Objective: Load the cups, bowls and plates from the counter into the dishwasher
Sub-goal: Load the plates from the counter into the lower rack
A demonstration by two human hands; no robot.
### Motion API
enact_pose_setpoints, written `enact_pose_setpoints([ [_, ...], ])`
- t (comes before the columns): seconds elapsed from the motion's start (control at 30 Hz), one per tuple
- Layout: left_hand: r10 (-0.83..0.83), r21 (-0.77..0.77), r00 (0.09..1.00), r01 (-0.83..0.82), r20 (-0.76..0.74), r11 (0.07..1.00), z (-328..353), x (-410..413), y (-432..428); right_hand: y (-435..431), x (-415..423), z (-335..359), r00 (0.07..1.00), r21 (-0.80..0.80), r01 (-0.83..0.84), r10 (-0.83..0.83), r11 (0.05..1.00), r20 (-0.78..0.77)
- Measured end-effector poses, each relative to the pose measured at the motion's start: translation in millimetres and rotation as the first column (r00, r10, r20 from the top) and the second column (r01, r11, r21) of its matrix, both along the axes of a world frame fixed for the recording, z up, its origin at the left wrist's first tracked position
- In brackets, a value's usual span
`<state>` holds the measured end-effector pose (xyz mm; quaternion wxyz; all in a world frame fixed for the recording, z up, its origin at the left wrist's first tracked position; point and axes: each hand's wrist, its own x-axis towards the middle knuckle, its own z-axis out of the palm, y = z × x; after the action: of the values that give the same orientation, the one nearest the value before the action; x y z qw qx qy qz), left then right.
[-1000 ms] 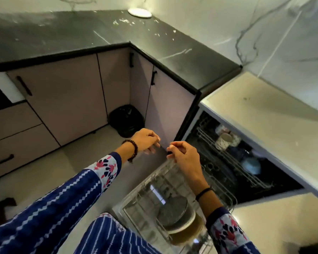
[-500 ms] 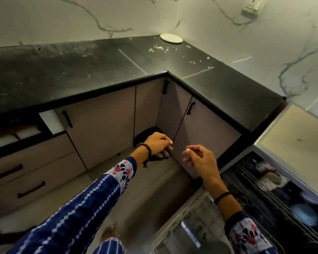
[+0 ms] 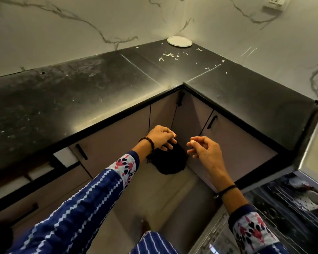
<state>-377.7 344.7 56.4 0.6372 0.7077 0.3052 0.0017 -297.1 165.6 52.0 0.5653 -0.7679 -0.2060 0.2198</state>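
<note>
White plate [image 3: 179,41] lies flat in the far corner of the black desk [image 3: 99,85], against the wall. Left hand [image 3: 161,137] and right hand [image 3: 203,150] both empty, fingers loosely curled, below the desk's front edge. Dishwasher [image 3: 292,208] open, right of the desk. Advice: reach deep, lift the plate by its rim.

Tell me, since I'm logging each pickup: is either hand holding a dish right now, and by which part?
Nothing is held. The left hand and right hand are empty in front of the cabinets; the white plate lies untouched on the counter.
</note>
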Motion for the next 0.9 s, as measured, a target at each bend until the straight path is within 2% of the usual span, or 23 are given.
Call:
enact_pose_setpoints([
  [0.17, -0.016, 0.016, 0.999, 0.016, 0.034, 1.000, 5, 47, 46, 46, 43, 4, 1.000, 0.045, 0.030, -0.030, 0.999, 0.002],
  [0.37, -0.017, 0.070, 0.999, 0.015, 0.031, 0.997, 10, 137, 125, 118, 135, 8, 0.998, 0.094, 0.061, -0.059, 0.994, -0.026],
  [0.63, 0.056, 0.103, 0.998, -0.057, 0.006, 0.993, 13, 261, 219, 218, 275, 14, 0.999, 0.026, -0.035, 0.035, 0.999, -0.005],
  [0.9, 0.121, 0.067, 0.993, -0.121, -0.002, 0.990, 14, 329, 297, 307, 367, 21, 0.996, -0.011, -0.093, 0.093, 0.996, -0.016],
])
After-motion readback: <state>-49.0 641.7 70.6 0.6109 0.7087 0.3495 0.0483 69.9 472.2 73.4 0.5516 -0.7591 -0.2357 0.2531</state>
